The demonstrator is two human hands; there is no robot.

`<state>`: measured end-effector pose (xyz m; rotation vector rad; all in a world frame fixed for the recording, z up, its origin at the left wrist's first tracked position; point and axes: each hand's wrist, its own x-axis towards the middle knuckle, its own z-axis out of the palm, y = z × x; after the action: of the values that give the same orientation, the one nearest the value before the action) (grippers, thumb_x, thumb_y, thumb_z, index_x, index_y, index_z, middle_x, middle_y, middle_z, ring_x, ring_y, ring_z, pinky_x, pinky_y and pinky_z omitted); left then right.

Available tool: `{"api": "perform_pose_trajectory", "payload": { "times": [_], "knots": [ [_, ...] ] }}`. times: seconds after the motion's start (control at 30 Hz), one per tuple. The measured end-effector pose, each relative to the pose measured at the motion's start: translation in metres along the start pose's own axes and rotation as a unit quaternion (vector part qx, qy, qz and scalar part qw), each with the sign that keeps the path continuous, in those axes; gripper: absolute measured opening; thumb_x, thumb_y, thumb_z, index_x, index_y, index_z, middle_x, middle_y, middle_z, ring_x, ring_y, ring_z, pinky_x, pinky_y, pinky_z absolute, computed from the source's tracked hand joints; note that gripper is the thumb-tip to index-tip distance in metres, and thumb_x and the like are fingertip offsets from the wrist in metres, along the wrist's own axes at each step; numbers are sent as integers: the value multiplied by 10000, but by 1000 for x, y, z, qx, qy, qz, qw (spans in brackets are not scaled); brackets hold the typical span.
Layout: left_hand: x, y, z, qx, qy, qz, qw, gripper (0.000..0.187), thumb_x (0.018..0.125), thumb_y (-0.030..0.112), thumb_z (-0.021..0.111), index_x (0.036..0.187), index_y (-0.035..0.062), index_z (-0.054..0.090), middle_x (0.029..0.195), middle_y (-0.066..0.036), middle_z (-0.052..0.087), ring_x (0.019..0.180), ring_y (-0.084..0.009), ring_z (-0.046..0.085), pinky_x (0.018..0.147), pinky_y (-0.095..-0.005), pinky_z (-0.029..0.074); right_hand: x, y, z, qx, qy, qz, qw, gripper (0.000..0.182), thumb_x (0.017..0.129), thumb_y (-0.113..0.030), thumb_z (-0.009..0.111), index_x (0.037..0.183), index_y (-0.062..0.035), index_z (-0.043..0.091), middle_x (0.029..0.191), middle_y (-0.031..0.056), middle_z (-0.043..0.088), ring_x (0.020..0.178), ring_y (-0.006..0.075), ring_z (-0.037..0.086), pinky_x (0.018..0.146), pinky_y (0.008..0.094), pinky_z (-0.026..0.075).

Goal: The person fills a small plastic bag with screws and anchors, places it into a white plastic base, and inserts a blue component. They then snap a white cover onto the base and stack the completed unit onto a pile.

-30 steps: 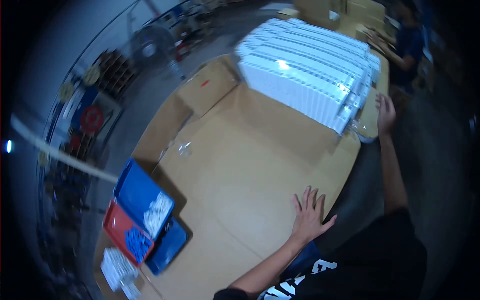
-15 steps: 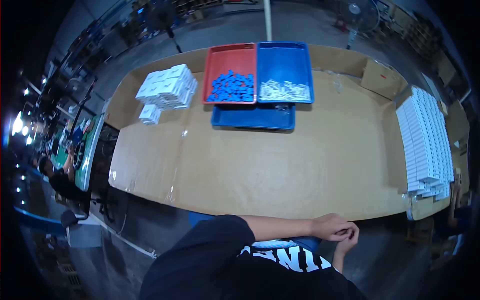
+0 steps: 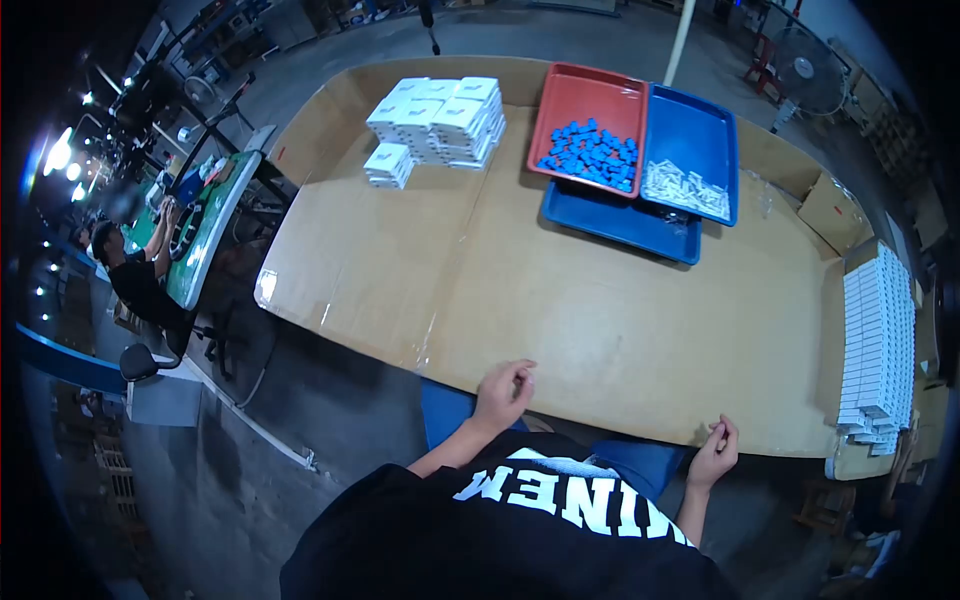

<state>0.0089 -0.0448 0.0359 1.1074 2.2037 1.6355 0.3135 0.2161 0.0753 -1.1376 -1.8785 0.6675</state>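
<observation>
My left hand (image 3: 503, 395) is over the table's near edge, its fingers loosely curled and apart, with nothing visible in them. Further right, my right hand (image 3: 714, 452) hangs beside the same edge, also half curled and holding nothing I can see. The cardboard-covered table (image 3: 600, 330) stretches out in front of both hands. Across it, a red tray (image 3: 590, 92) contains many small blue pieces (image 3: 595, 155). A blue tray (image 3: 690, 125) beside it holds small whitish pieces (image 3: 685, 188). Partly beneath these two is another blue tray (image 3: 620, 225).
Stacked white boxes (image 3: 440, 115) stand at the back left. A tall block of white boxes (image 3: 877, 345) lines the right side. Cardboard walls (image 3: 340, 95) border the table's far side. To the left, another person (image 3: 145, 285) sits at a green-topped bench (image 3: 215, 215).
My hands, together at the right before, are now apart; the left has moved left to the table edge. The camera view has turned left, so the trays and boxes appear further right.
</observation>
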Motion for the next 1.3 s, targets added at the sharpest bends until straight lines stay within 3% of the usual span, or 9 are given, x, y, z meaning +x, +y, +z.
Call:
{"api": "perform_pose_trajectory", "payload": {
  "times": [0.07,0.2,0.33,0.6,0.67,0.93,1.07,1.23,1.3],
  "knots": [
    [-2,-15,-27,87,130,39,987,245,896,70,670,1137,28,672,875,-71,673,809,-247,646,777,-376,510,8,-24,29,19,-6,5,1000,179,1020,-27,559,1133,52,674,887,92,665,818,167,640,768,298,528],
    [16,-37,-85,106,171,30,979,232,883,84,681,1111,40,669,897,-69,671,876,-284,636,857,-414,482,43,-90,103,100,-113,-59,987,200,1015,-23,569,1183,22,666,890,71,670,822,128,634,764,272,516],
    [51,-71,-155,222,256,15,941,413,871,132,711,1255,35,593,1071,-116,650,1035,-306,598,938,-434,455,72,-184,209,126,-247,-151,949,220,1005,-65,604,1207,7,653,872,59,679,776,115,637,713,270,514],
    [56,-95,-191,334,269,-58,902,659,870,365,720,1393,37,491,1301,-182,554,1260,-368,486,1085,-505,350,77,-336,467,209,-521,14,827,432,990,-376,664,1178,12,640,948,114,709,722,150,671,629,277,543],
    [56,-89,-193,300,288,-70,907,670,866,364,726,1396,30,490,1288,-195,556,1260,-375,486,1095,-494,346,72,-362,521,220,-535,50,814,518,974,-456,662,1159,27,625,971,108,710,707,167,673,622,296,564],
    [53,-91,-197,266,295,-83,914,678,829,338,756,1370,21,497,1281,-152,573,1262,-343,487,1097,-494,332,60,-418,660,323,-465,228,792,501,860,-389,840,1039,15,603,922,125,637,759,243,675,676,383,619],
    [55,-91,-200,239,300,-92,919,682,834,349,758,1373,28,491,1283,-149,570,1258,-343,489,1089,-491,337,61,-422,684,300,-472,220,799,476,809,-413,882,977,-46,630,844,57,638,708,195,658,663,388,624],
    [54,-93,-200,225,293,-97,924,692,837,354,760,1381,33,478,1289,-146,567,1251,-343,493,1083,-490,338,65,-420,683,333,-480,237,776,299,825,-281,887,812,-139,625,697,-37,592,581,107,579,542,275,510],
    [53,-92,-200,211,297,-95,926,694,837,351,762,1385,36,475,1288,-144,568,1251,-343,493,1085,-489,335,66,-415,679,356,-496,249,752,285,830,-255,880,809,-134,623,696,-22,604,562,107,571,537,295,522]
  ]
}}
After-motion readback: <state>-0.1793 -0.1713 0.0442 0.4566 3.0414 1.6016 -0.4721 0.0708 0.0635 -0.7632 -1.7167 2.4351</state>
